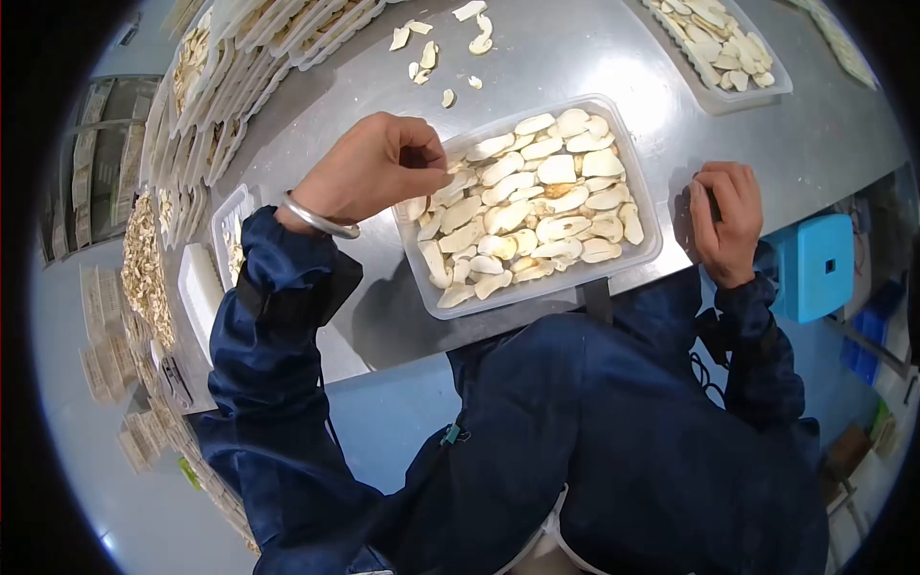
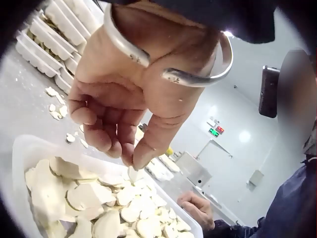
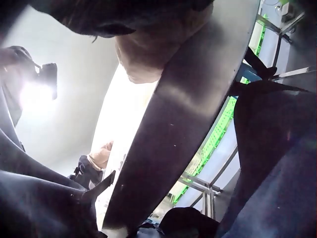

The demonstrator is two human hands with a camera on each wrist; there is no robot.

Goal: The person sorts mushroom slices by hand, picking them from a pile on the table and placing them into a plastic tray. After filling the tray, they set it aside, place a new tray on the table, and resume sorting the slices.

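Note:
A clear plastic tray (image 1: 655, 230) holds rows of pale, overlapping slices (image 1: 561, 228). Over its left edge, my left hand (image 1: 379, 168), with a silver bracelet on the wrist, pinches a pale slice (image 2: 134, 174) between thumb and fingertips; the slice is mostly hidden in the head view. To the right of the tray, apart from it, my right hand (image 1: 730, 218) rests at the metal table's edge, fingers loosely curled and holding nothing. In the right wrist view only part of this hand (image 3: 148, 52) shows, its fingers hidden.
Loose slice pieces (image 1: 428, 56) lie on the metal table (image 1: 565, 57) beyond the tray. Stacked white trays (image 1: 230, 81) of slices stand at the left. Another filled tray (image 1: 778, 79) is at the back right. A blue stool (image 1: 815, 268) stands beside the table's right front edge.

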